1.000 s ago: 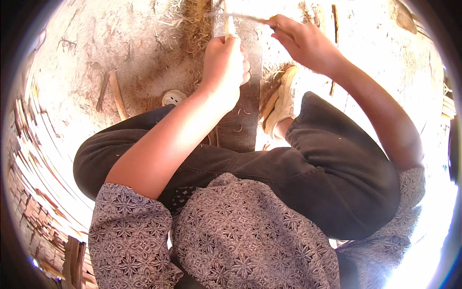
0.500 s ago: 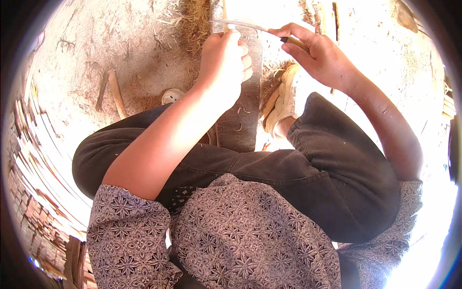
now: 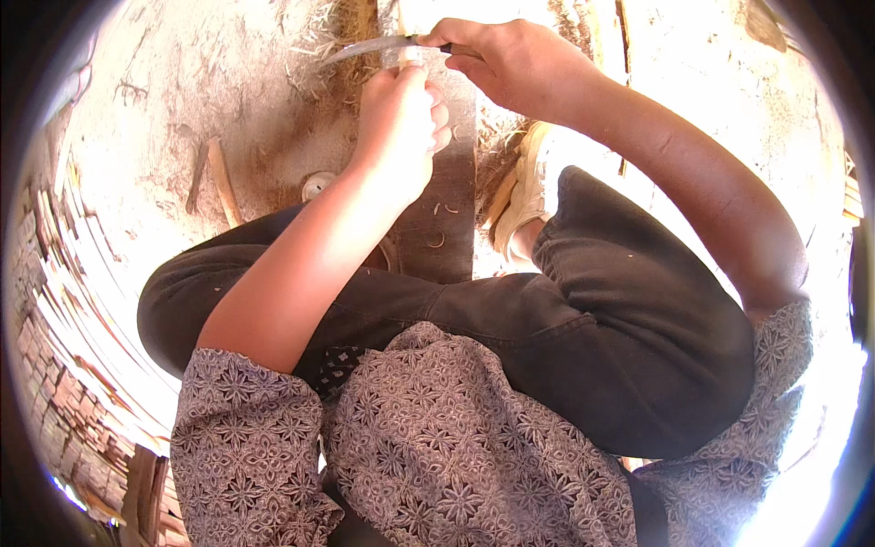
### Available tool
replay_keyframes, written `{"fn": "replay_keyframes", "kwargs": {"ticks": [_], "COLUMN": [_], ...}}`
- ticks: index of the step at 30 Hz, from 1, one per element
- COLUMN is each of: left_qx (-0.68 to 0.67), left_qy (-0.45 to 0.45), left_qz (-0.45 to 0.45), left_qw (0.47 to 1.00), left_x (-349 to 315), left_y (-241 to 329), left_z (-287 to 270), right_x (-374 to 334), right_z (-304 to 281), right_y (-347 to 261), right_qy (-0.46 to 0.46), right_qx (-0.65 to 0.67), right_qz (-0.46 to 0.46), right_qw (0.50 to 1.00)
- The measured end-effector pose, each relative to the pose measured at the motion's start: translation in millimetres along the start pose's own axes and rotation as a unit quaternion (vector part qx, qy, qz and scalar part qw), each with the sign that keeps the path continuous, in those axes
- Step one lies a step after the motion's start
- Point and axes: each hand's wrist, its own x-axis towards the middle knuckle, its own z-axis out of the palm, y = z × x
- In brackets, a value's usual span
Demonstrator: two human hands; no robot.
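Stick (image 3: pixel 412 56), pale. Head view: over the board's (image 3: pixel 447 178) far part, near its left edge; lower portion enclosed in the left grip (image 3: pixel 398 123), fingers curled round.
Knife (image 3: pixel 369 46): handle clasped in the right grip (image 3: pixel 519 66); blade crossing the stick just beyond the left thumb, tip past the board's left edge; contact unclear.
Shavings (image 3: pixel 437 241): curled, on the board's near part.
Shoe (image 3: pixel 526 187): pale, just beside the board's right edge.
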Motion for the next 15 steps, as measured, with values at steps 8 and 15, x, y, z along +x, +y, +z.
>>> {"fn": "replay_keyframes", "kwargs": {"ticks": [8,15], "left_qx": [-0.010,0.013], "left_qy": [-0.036,-0.019], "left_qz": [-0.012,0.005], "left_qw": [0.999,1.000], "left_x": [5,2], "left_y": [-1,-3], "left_z": [-9,-5], "right_x": [-42,-6], "right_z": [-6,13], "right_y": [27,21], "right_qy": [-0.027,0.010], "right_qx": [0.019,-0.013], "right_qz": [0.112,0.049], "right_qw": [0.993,0.999]}}
